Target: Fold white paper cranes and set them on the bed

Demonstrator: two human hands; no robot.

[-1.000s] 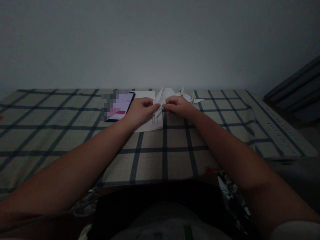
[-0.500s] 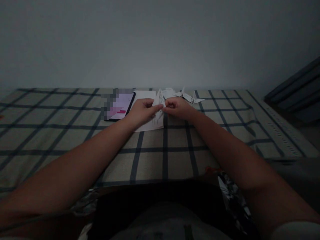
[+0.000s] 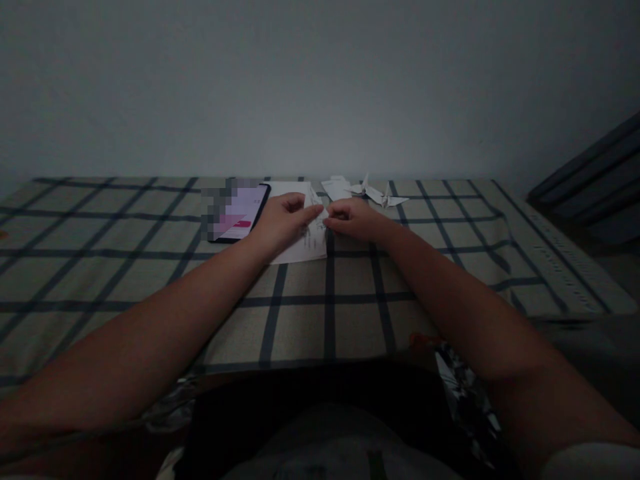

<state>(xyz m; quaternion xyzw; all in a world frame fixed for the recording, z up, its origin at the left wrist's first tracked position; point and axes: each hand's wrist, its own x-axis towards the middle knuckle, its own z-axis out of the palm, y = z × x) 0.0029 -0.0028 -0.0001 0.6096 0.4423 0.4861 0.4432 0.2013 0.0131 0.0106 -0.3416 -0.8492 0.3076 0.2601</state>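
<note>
Between my fingertips is a small folded white paper (image 3: 314, 199), tilted to the left, its lower part partly hidden by my fingers. My left hand (image 3: 286, 217) pinches it from the left, thumb toward the right. From the other side my right hand (image 3: 353, 218) pinches its lower right edge, fingers curled in. A flat white sheet of paper (image 3: 295, 253) lies on the cloth under my left hand and the folded piece. Just beyond my right hand lie two folded paper cranes, one crane (image 3: 367, 188) partly against the other crane (image 3: 387, 199).
A phone (image 3: 235, 213) with a lit screen, partly pixelated, lies left of my left hand. Some white paper pieces (image 3: 336, 187) lie behind my right hand. A checked cloth (image 3: 305, 327) covers the table, which meets a grey wall (image 3: 320, 87).
The folded paper's tip has tilted left and lower, where it stood upright before. My left hand has risen slightly; my right hand has shifted a little, uncovering more of the paper pieces behind.
</note>
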